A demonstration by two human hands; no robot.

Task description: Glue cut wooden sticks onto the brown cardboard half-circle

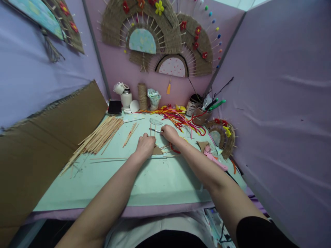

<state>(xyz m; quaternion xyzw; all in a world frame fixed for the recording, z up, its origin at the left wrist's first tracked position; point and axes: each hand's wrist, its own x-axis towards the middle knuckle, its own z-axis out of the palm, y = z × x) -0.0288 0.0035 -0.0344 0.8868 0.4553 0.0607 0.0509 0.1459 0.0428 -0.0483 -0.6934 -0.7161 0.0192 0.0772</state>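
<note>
My left hand [145,145] is closed near the middle of the table, its fingers around thin wooden sticks [151,128] that point up from it. Close on its right, my right hand [168,133] grips a slim pen-like tool [156,131]. The tool's tip points left, across the sticks; whether it touches them I cannot tell. Below the hands lie a small piece of brown cardboard [157,150] and several loose sticks, partly hidden by my fingers and right forearm. A long pair of thin sticks [108,159] lies crosswise in front of my left hand.
Left, a big pile of wooden sticks [103,136] lies beside a cardboard panel [51,134]. Pipe cleaners [181,120], a twine spool [142,96] and a white jar [126,99] are at the back. A pink glue gun [215,159] and a woven fan [228,141] lie right.
</note>
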